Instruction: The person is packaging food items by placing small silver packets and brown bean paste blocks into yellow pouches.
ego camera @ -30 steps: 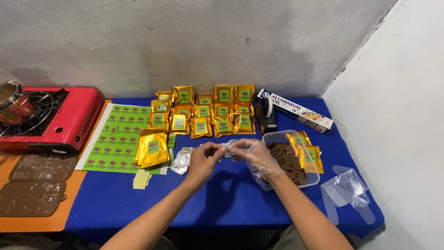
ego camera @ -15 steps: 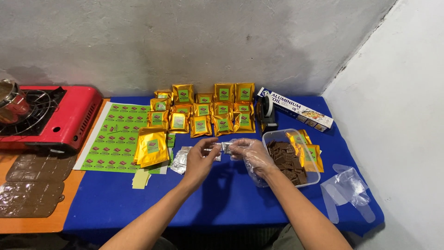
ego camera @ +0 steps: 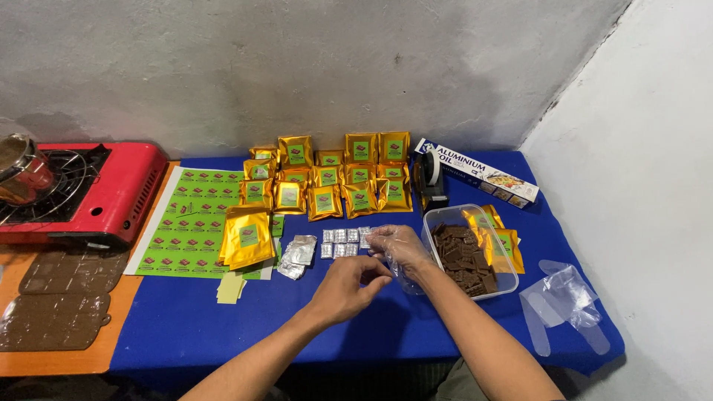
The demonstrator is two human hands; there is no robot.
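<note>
Several small foil-wrapped pieces [ego camera: 339, 243] lie in two short rows on the blue cloth [ego camera: 245, 319]. My right hand [ego camera: 397, 246], in a clear plastic glove, pinches the foil-wrapped piece at the right end of the far row. My bare left hand [ego camera: 349, 286] hovers just in front of the rows, its fingers curled in with nothing visible in them. A clear tub of brown chocolate squares [ego camera: 464, 258] stands right beside my right wrist. Loose crumpled foil [ego camera: 297, 254] lies left of the rows.
Gold pouches with green labels [ego camera: 327, 178] fill the back; a stack of them [ego camera: 247, 238] lies on green sticker sheets [ego camera: 186, 223]. A foil box [ego camera: 475, 171], tape dispenser [ego camera: 431, 182], spare plastic gloves [ego camera: 561, 304], red gas stove [ego camera: 89, 193] and brown moulds [ego camera: 59, 304] surround them.
Both hands held one foil piece up between them. Now the right hand has lowered it to the row's end and the left hand has let go and drawn back toward me.
</note>
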